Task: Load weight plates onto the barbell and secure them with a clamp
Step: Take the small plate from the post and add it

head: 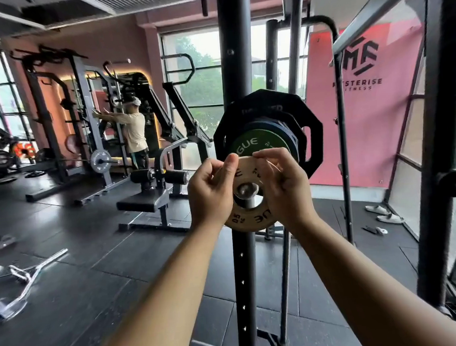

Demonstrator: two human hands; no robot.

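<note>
Two bare forearms reach forward from the bottom edge toward a small tan plate (pixel 246 198). Left hand (pixel 209 194) grips the plate's left rim, fingers curled and thumb pressed along the upper edge. Right hand (pixel 284 187) grips the right rim likewise, fingertips pinching the top edge. Both hands are closed on this plate.

Plate is held roughly upright, facing the camera, with its centre hole over the end of the barbell (pixel 246 190); the steel tip shows through the hole. How far the plate sits along the bar cannot be told.

Behind it on the same bar: a green plate (pixel 257 143), touching or just beside a blue plate (pixel 286 132), then a large black plate (pixel 308 128) with flat-sided edges. Stack sits against a black upright post (pixel 236 63) with a row of holes.

Floor is dark matting (pixel 92 265). A curved chrome bar (pixel 25 279) lies on it at left. Another person (pixel 133 131) stands at a far machine.
</note>
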